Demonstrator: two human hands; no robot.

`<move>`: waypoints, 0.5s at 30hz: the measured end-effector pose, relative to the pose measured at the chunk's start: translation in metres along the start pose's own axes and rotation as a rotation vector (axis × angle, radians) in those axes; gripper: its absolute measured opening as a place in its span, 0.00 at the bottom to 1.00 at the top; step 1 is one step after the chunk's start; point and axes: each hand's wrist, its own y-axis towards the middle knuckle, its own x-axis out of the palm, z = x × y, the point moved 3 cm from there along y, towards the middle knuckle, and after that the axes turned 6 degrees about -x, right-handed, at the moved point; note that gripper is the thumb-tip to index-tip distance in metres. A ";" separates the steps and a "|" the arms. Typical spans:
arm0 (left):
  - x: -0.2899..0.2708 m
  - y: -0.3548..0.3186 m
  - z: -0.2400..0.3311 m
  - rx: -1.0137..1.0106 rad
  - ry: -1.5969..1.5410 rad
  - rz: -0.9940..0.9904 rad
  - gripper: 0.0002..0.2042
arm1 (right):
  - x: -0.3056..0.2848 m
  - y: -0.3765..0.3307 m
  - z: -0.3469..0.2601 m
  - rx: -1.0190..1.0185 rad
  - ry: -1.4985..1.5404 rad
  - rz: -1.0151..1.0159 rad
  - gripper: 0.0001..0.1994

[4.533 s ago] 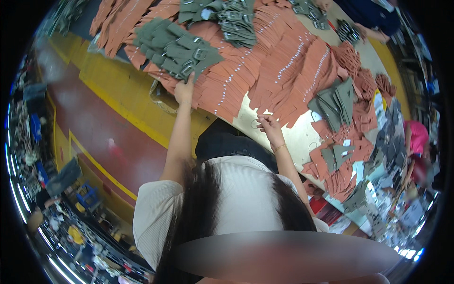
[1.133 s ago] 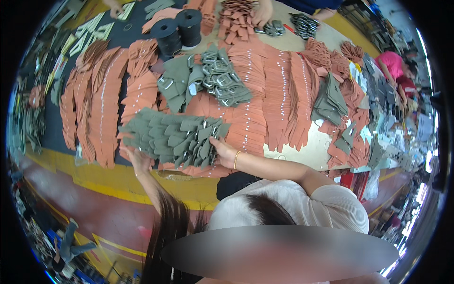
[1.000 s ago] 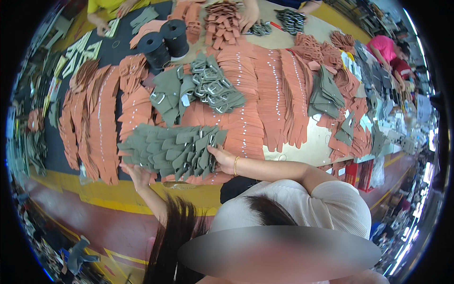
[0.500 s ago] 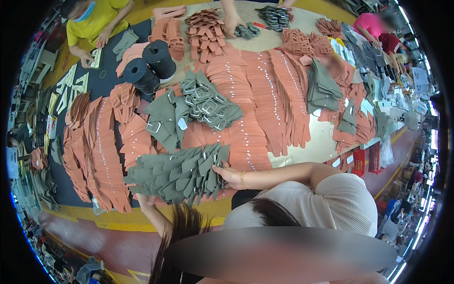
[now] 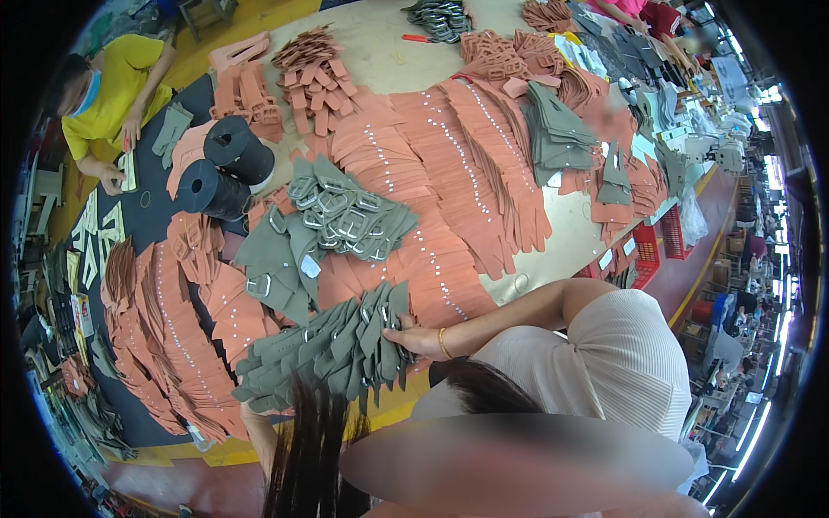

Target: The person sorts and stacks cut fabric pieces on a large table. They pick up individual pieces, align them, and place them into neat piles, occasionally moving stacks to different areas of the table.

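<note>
Both my hands hold a long overlapping bundle of grey-green straps (image 5: 315, 350) with metal buckles, at the table's near edge. My right hand (image 5: 416, 339) grips its right end, thumb on top and fingers mostly hidden behind the straps. Under the left end is my left hand (image 5: 256, 421), its fingers covered by the bundle. Just beyond lies a heap of green buckled straps (image 5: 350, 216), with flat green pieces (image 5: 276, 259) beside it. Fanned rows of salmon-coloured strap pieces (image 5: 440, 246) spread beneath and to the right.
Two black thread spools (image 5: 216, 188) stand left of the green heap. More salmon strips (image 5: 186, 319) cover the dark left table part. A person in yellow (image 5: 121, 95) handles pale pieces at far left. Folded green pieces (image 5: 553, 129) and red baskets (image 5: 646, 255) are at right.
The view has shifted and turned. The bundle in my hands now slants, its left end lower. A co-worker's hands and the small green bunch they held at the far edge are out of view.
</note>
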 end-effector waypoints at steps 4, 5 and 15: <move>0.005 0.003 0.004 -0.029 0.041 -0.010 0.41 | -0.004 0.017 0.016 0.008 -0.056 0.065 0.33; 0.007 0.003 0.003 -0.036 0.052 -0.012 0.41 | -0.001 0.024 0.016 -0.043 -0.101 0.101 0.34; 0.041 -0.027 -0.034 -0.165 0.100 -0.051 0.36 | 0.027 0.018 0.012 -0.001 0.472 0.261 0.46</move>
